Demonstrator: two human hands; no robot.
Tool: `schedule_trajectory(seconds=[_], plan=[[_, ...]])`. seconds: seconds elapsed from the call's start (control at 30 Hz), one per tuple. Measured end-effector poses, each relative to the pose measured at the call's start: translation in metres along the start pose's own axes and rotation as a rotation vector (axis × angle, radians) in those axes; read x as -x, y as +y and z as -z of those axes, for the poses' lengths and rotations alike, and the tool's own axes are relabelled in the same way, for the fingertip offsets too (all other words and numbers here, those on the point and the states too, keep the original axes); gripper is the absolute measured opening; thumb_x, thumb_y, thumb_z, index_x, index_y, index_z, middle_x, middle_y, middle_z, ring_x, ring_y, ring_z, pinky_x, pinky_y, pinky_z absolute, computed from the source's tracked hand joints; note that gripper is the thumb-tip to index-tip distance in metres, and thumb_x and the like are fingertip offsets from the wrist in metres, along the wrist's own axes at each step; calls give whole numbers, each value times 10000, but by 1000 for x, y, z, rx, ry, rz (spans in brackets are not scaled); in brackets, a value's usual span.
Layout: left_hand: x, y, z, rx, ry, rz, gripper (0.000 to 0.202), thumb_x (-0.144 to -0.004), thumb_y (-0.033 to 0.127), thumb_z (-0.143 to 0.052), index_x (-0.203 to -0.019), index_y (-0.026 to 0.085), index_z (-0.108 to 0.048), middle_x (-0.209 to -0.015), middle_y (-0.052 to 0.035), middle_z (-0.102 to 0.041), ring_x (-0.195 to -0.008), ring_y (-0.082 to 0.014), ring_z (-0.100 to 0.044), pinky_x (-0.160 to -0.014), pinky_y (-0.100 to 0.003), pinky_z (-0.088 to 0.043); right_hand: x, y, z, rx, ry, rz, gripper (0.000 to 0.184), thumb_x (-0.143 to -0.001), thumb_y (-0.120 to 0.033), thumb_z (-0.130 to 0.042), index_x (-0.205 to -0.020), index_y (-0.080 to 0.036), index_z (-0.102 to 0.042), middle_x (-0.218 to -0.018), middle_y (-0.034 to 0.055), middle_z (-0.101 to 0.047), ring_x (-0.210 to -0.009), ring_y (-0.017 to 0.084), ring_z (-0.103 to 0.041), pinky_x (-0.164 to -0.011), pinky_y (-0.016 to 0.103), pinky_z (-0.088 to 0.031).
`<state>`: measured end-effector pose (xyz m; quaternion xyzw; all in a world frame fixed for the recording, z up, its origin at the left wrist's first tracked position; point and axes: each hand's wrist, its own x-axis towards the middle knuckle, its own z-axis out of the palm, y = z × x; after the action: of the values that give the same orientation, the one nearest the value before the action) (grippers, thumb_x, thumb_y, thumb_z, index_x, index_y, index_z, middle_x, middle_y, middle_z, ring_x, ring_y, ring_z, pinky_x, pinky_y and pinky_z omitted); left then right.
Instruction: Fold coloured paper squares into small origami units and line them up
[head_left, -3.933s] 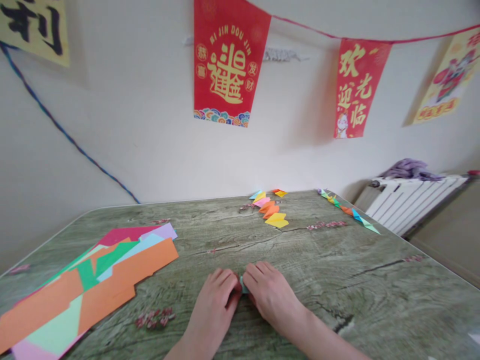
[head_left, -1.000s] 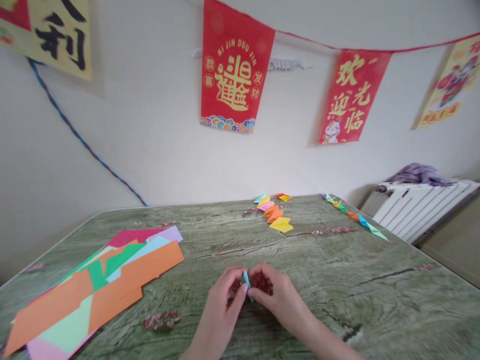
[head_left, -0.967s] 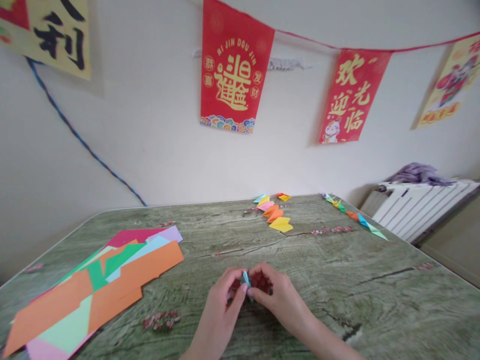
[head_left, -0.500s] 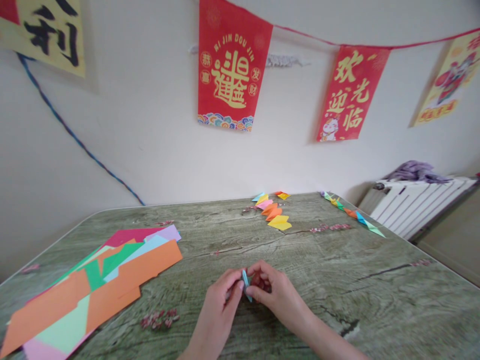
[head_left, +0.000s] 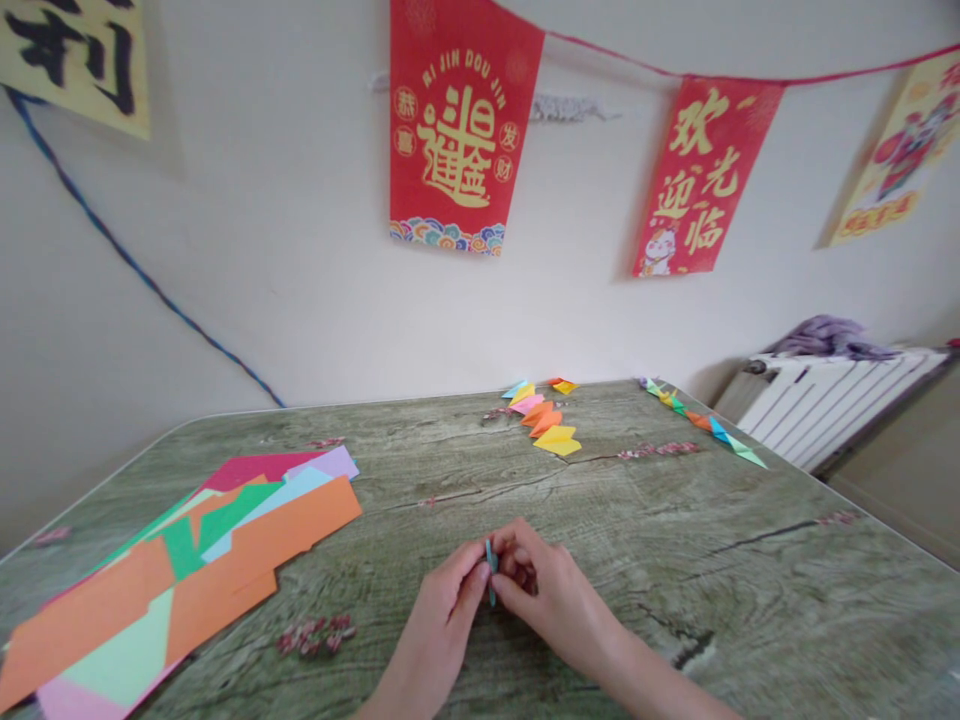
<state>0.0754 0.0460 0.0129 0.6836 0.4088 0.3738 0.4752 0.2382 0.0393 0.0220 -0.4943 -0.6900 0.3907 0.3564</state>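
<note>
A small folded piece of light blue paper (head_left: pixel 492 560) stands nearly on edge between my two hands, just above the wood-grain table (head_left: pixel 420 470). My left hand (head_left: pixel 450 600) pinches its left side between thumb and fingers. From the right, my right hand (head_left: pixel 536 575) is closed on the same paper, thumb and curled fingers pressed to it. Only a thin edge shows; the fingers cover the rest, so its folded form cannot be made out.
Overlapping coloured paper sheets (head_left: pixel 247 540) lie at the left. Several folded paper pieces (head_left: pixel 557 440) line the back middle, and a row of folded paper shapes (head_left: pixel 701 422) follows the right edge. Beyond stands a white radiator (head_left: pixel 840 400) with purple cloth (head_left: pixel 832 338).
The folded light blue paper has turned more upright and shows a thinner edge. Both hands keep their pinch on it, with the right fingers shifted slightly. The whole view has moved a little.
</note>
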Motion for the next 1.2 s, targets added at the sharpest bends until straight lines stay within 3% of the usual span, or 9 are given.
schedule_trajectory(seconds=[0.33, 0.5, 0.7, 0.9, 1.03, 1.2], plan=[[1, 2, -2, 26, 3, -18, 282, -955, 295, -495, -1200, 246, -627, -1130, -25, -699, -1010, -202, -626, -922, -298, -471, 3, -7, -4, 245, 47, 48, 226, -792, -90, -476, -973, -222, -499, -634, -70, -555, -543, 131, -561, -561, 209, -386], [0, 0, -1, 23, 26, -25, 289, -932, 273, -505, -1180, 227, -645, -1126, -48, -711, -1019, -219, -647, -916, -332, -501, 2, -6, -3, 210, 35, 64, 222, -806, -106, -487, -990, -232, -492, -645, -63, -592, -543, 133, -578, -551, 203, -391], [0, -11, -4, 26, 84, -16, 425, -829, 183, -519, -1247, 212, -593, -1256, -80, -657, -1113, -227, -638, -1004, -377, -477, 2, -5, 1, 218, 42, 78, 259, -828, -85, -460, -1013, -245, -546, -698, -41, -625, -567, 138, -592, -567, 211, -395], [2, -7, -3, 242, 95, 34, 470, -850, 229, -540, -1317, 228, -494, -1358, -91, -589, -1198, -220, -595, -1042, -391, -453, 1, -2, 5, 125, 43, 150, 246, -873, -84, -420, -942, -236, -601, -657, -46, -595, -592, 125, -595, -616, 205, -423], [0, -1, 0, 332, 112, 54, 350, -885, 316, -557, -1222, 225, -571, -1268, -70, -655, -1172, -227, -604, -1021, -363, -458, 0, 7, 7, 102, 95, 212, 238, -888, -100, -443, -992, -226, -616, -765, -15, -655, -683, 130, -643, -684, 210, -462], [1, 6, -1, 218, 109, 34, 292, -919, 418, -524, -1032, 201, -684, -1031, -33, -735, -959, -219, -651, -881, -312, -492, 0, 14, 10, 306, 85, 384, 347, -881, -62, -418, -1072, -248, -641, -903, 35, -677, -810, 162, -645, -735, 234, -482]])
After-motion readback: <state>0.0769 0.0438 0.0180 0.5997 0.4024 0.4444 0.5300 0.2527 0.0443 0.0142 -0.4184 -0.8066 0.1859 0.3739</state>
